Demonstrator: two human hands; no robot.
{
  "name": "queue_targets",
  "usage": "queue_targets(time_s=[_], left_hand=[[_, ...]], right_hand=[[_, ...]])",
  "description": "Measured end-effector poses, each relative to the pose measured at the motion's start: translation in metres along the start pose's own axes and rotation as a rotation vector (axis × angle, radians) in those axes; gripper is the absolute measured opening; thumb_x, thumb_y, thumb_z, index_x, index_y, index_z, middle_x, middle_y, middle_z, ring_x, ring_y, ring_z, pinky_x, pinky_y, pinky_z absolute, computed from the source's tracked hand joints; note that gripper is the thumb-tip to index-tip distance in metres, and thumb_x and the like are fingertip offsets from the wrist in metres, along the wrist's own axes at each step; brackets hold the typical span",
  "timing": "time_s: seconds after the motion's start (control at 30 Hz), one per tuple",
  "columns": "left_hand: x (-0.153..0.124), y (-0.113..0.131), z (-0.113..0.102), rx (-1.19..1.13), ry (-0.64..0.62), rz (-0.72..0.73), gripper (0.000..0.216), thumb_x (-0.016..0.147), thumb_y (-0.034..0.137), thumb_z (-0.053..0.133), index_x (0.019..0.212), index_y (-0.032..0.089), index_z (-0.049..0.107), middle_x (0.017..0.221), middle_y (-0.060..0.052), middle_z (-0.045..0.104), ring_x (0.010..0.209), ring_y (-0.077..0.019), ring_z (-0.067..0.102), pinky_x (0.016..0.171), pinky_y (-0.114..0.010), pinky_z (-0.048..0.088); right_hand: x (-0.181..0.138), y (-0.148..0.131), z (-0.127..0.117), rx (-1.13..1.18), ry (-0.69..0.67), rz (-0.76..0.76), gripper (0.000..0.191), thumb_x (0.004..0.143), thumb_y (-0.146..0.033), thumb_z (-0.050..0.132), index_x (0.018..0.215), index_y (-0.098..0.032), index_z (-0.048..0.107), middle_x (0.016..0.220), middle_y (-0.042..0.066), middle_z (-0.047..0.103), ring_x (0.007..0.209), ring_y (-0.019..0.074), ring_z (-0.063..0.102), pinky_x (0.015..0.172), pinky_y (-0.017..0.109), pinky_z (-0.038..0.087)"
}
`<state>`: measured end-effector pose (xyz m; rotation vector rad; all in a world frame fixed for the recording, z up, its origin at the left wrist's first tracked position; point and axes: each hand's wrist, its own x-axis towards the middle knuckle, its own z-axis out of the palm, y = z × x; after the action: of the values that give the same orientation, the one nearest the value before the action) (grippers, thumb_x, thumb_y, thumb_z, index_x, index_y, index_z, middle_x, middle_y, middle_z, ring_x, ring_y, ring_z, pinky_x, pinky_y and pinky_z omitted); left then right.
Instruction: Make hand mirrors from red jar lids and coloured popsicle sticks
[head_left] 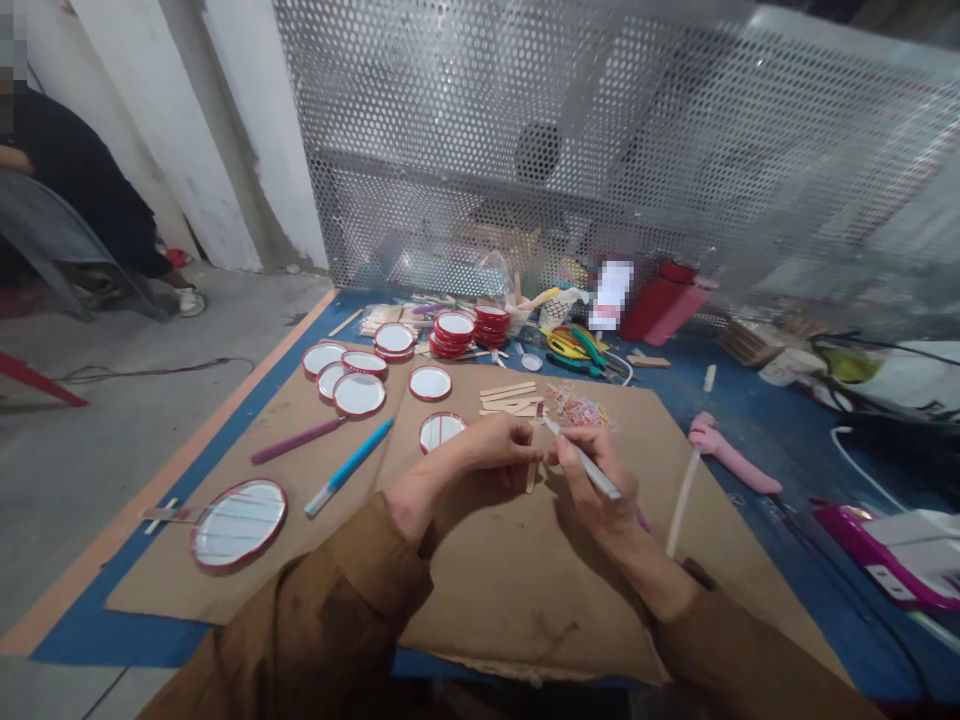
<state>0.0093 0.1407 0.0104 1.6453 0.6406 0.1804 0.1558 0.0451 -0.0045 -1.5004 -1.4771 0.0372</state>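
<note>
My left hand (487, 450) is closed on a wooden craft stick (532, 470), held upright over the brown cardboard sheet (525, 590). My right hand (600, 480) grips a white marker pen (585, 462) with its tip touching the top of the stick. Just beyond my hands lie several loose wooden sticks (511, 398) and a pile of small coloured rubber bands (581, 408). A red-rimmed round lid (441, 430) lies close to my left hand.
Several more red-rimmed lids (360, 378) lie loose and stacked (454, 333) at the back left. A large one (238, 522) lies near left. A purple pen (296, 440), blue pen (349, 466), pink glue gun (731, 455), glue stick (682, 500), and perforated metal panel (600, 150) surround. A seated person (82, 190) is far left.
</note>
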Motion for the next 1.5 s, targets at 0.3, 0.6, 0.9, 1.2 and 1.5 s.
queue_targets(time_s=[0.3, 0.6, 0.9, 1.2, 1.5], left_hand=[[-0.002, 0.003, 0.000, 0.024, -0.003, 0.002, 0.017, 0.089, 0.027, 0.053, 0.076, 0.016, 0.055, 0.051, 0.005, 0.056, 0.046, -0.0108, 0.055, 0.053, -0.023, 0.046], [0.002, -0.003, 0.000, 0.006, -0.003, 0.016, 0.016, 0.089, 0.025, 0.054, 0.076, 0.015, 0.056, 0.052, 0.004, 0.058, 0.045, -0.0101, 0.056, 0.049, -0.021, 0.046], [-0.002, 0.001, 0.001, -0.012, -0.007, 0.006, 0.019, 0.089, 0.024, 0.055, 0.072, 0.015, 0.056, 0.054, 0.003, 0.060, 0.046, -0.0110, 0.057, 0.053, -0.024, 0.048], [0.000, -0.003, -0.001, 0.007, -0.007, 0.047, 0.018, 0.089, 0.023, 0.053, 0.073, 0.016, 0.053, 0.053, 0.004, 0.059, 0.046, -0.0093, 0.057, 0.049, -0.019, 0.045], [0.002, -0.007, -0.002, 0.032, -0.004, 0.051, 0.021, 0.088, 0.031, 0.056, 0.073, 0.016, 0.054, 0.056, 0.003, 0.060, 0.050, -0.0106, 0.057, 0.053, -0.021, 0.046]], right_hand=[[0.001, -0.001, 0.000, 0.003, -0.005, 0.025, 0.023, 0.090, -0.043, 0.054, 0.090, -0.021, 0.061, 0.067, 0.001, 0.067, 0.061, 0.0172, 0.065, 0.062, 0.030, 0.050], [0.000, -0.005, 0.000, 0.014, 0.005, -0.015, 0.020, 0.090, -0.040, 0.054, 0.090, -0.020, 0.060, 0.071, 0.002, 0.068, 0.063, 0.0168, 0.065, 0.060, 0.029, 0.050], [0.000, -0.005, -0.002, 0.021, 0.017, 0.033, 0.020, 0.090, -0.040, 0.054, 0.089, -0.021, 0.060, 0.065, 0.000, 0.066, 0.058, 0.0161, 0.063, 0.058, 0.028, 0.048], [0.003, -0.011, -0.003, 0.012, -0.004, 0.028, 0.019, 0.089, -0.038, 0.054, 0.085, -0.020, 0.060, 0.062, -0.001, 0.064, 0.054, 0.0147, 0.060, 0.053, 0.026, 0.046], [0.002, -0.009, -0.001, 0.038, -0.007, 0.019, 0.019, 0.088, -0.038, 0.054, 0.086, -0.020, 0.060, 0.066, 0.000, 0.066, 0.057, 0.0153, 0.062, 0.055, 0.027, 0.048]])
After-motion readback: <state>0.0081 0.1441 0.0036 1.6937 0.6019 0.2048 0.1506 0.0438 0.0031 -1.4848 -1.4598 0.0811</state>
